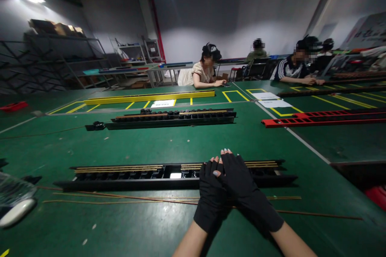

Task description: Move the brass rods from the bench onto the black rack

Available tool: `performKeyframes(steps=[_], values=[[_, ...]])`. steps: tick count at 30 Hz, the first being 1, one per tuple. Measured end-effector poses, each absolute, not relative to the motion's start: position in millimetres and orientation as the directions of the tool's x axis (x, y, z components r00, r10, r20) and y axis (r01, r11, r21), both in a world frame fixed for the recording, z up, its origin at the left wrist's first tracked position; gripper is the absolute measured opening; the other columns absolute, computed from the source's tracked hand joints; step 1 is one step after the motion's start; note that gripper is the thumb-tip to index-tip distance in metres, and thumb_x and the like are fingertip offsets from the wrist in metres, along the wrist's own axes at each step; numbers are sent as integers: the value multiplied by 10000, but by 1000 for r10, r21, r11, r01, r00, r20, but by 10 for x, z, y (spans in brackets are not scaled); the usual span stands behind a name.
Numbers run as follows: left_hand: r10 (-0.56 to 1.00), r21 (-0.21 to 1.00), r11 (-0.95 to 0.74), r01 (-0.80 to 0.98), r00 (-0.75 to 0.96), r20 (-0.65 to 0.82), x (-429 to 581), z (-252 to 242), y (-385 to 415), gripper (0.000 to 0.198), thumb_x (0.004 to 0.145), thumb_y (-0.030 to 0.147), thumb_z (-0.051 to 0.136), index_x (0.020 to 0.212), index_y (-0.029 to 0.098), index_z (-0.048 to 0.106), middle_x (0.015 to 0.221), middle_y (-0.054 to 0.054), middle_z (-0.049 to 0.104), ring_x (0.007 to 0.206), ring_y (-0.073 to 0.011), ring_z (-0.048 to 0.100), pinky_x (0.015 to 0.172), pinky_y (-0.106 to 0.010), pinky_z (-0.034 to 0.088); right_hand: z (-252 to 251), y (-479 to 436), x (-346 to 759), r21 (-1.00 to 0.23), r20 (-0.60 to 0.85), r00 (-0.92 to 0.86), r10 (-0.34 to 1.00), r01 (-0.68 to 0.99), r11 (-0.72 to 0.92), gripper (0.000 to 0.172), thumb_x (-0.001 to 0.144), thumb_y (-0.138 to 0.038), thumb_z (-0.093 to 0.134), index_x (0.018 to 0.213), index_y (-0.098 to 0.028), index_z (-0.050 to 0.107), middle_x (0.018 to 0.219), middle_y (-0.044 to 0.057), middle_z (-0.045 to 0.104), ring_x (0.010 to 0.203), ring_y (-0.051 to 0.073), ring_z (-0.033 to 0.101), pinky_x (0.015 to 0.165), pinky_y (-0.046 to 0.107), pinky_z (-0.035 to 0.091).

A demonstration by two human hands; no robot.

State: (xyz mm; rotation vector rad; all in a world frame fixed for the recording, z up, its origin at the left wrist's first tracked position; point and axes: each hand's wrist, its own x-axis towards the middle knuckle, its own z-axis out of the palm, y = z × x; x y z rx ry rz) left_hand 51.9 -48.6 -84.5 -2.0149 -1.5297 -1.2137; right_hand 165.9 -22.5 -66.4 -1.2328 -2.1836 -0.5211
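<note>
My left hand [212, 186] and my right hand [241, 178], both in black fingertip-less gloves, lie over the right half of a long black channel-like frame [126, 184]. Their fingers are stretched forward, and the right thumb overlaps the left hand. Neither hand visibly grips anything; what lies under the palms is hidden. Thin brass-coloured rods [120, 168] run along the frame's far side, over a row of black compartments. A small white piece [175, 175] shows near its middle. Several loose thin rods [120, 196] lie on the green table [135, 229] on the near side, passing beneath my wrists.
Farther back lie another black frame [171, 121] with rods, a yellow beam [150, 97] and a red slotted frame [325, 118]. A white rounded object [18, 212] sits beside clear plastic [15, 188] at left. People sit across the table, one with forearms on it.
</note>
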Motion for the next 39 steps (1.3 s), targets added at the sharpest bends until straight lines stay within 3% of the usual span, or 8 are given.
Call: performKeyframes(steps=[4,10,15,20,24,28,34,39], values=[[553,261,-370,892,-15,833,553,-817,-486,431,862,63,461,1271,148,567,1201,-125,689,1161,-253,609,989,-466,486,-547,-190,1788,79,635,-434,639,860,504,634,1024,-497,278,1444,-59,463,1447,206,521,1381,314,443,1127,512,331],[549,216,-386,897,35,835,534,-760,-527,387,874,67,468,1237,148,572,1200,-116,692,1163,-250,618,984,-469,485,-676,-109,1961,152,611,-485,626,848,508,491,1034,-366,298,1341,-109,582,1350,169,618,1262,300,566,1076,509,380],[541,196,-380,904,46,840,526,-791,-524,395,872,63,470,1248,133,567,1213,-132,685,1179,-256,607,991,-477,478,-770,-118,1960,102,620,-437,651,868,485,452,1021,-366,353,1315,-139,610,1295,160,656,1191,282,616,1046,495,415],[538,186,-376,908,50,841,532,-829,-529,450,856,50,486,1291,147,552,1241,-123,674,1218,-244,587,1027,-466,451,-677,-109,2060,140,632,-518,576,808,573,450,1023,-309,313,1371,-183,568,1398,125,588,1281,260,558,1073,483,402],[534,169,-357,919,52,844,529,-831,-553,474,869,67,463,1333,135,531,1286,-131,655,1255,-246,562,1045,-472,423,-622,3,2140,75,659,-382,648,890,449,487,1021,-386,344,1358,-115,568,1372,186,596,1299,307,538,1065,521,398],[537,178,-349,920,41,843,538,-822,-561,459,882,80,452,1332,121,533,1273,-134,664,1250,-236,567,1061,-462,407,-694,69,2167,81,614,-386,689,899,431,447,1023,-357,338,1277,-141,635,1264,176,671,1191,315,611,1023,533,418],[551,192,-332,924,25,834,551,-829,-541,447,888,76,438,1320,129,543,1261,-129,673,1231,-233,584,1059,-469,412,-688,36,2169,15,555,-375,742,897,442,451,1018,-361,352,1340,-152,590,1159,166,713,1016,268,672,968,485,453],[536,178,-346,921,38,844,546,-806,-542,444,890,76,431,1314,139,549,1258,-118,678,1215,-234,594,1044,-470,418,-600,41,2193,66,556,-414,721,887,458,464,1024,-357,332,1375,-156,559,1290,173,654,1183,295,610,1017,529,431]])
